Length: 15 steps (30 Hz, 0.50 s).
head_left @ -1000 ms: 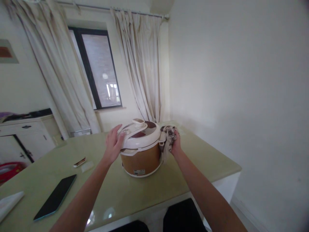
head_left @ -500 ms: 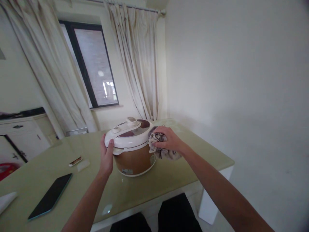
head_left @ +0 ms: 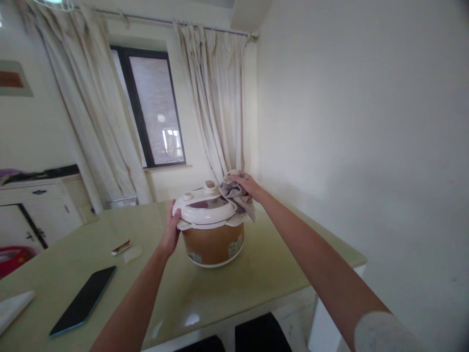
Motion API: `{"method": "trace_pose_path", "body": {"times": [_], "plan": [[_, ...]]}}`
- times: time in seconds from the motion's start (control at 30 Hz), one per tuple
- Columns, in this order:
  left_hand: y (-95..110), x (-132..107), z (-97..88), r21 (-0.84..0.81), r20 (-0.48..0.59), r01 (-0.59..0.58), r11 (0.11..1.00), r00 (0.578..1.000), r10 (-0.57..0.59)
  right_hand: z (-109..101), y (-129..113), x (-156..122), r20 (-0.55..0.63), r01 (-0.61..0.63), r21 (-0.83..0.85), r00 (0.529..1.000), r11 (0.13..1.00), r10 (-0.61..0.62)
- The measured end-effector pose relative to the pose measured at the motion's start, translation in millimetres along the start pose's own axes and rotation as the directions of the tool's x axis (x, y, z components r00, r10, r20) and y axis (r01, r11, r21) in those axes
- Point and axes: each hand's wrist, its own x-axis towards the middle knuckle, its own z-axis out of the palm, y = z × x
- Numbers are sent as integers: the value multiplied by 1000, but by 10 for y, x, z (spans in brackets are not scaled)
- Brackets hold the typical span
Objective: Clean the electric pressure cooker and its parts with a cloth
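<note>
An electric pressure cooker (head_left: 214, 243) with a brown body and a white lid (head_left: 200, 211) stands upright on the green tabletop. My left hand (head_left: 171, 231) grips the left edge of the lid, thumb in front and fingers mostly hidden behind. Bunched in my right hand (head_left: 249, 186) is a patterned grey cloth (head_left: 240, 194), pressed against the right rear of the lid. A loose end of this cloth hangs down the cooker's right side.
Left on the table (head_left: 271, 274) lie a dark tablet (head_left: 84, 300), a small narrow object (head_left: 120, 247), a pale flat piece (head_left: 133, 254) and a white item (head_left: 14, 308). A wall (head_left: 348, 146) rises along the right side. Behind stand a curtain (head_left: 220, 98) and a white cabinet (head_left: 47, 210).
My right hand has moved the cloth from the cooker's right side up to the lid's right rear. My left hand keeps its hold. The view has shifted slightly, and the cooker appears turned a little.
</note>
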Motion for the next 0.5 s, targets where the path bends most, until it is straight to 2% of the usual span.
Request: {"method": "trace_pose_path", "body": {"times": [0.03,0.1,0.2,0.3,0.37,0.5], "plan": [[-6,-3,12,-6,-4,-3,1000,1000,3,102,-25,20,65,25,-132,998,991,-16],[-16,-13,30,-17,-16,-1,1000,1000,0,270,-95,-63,180,143,-390,981,910,-77],[-32,-15,44,-39,-27,-3,999,1000,2,386,-247,-440,326,385,-617,919,687,-222],[-50,3,49,-37,-27,-24,999,999,23,440,-409,-885,373,483,-715,875,505,-308],[-69,15,40,-34,-27,-37,999,999,36,555,-494,-1073,422,525,-733,850,432,-317],[-135,26,-21,-20,12,-68,997,998,68,1067,-578,-1084,546,633,-687,773,356,-321]]}}
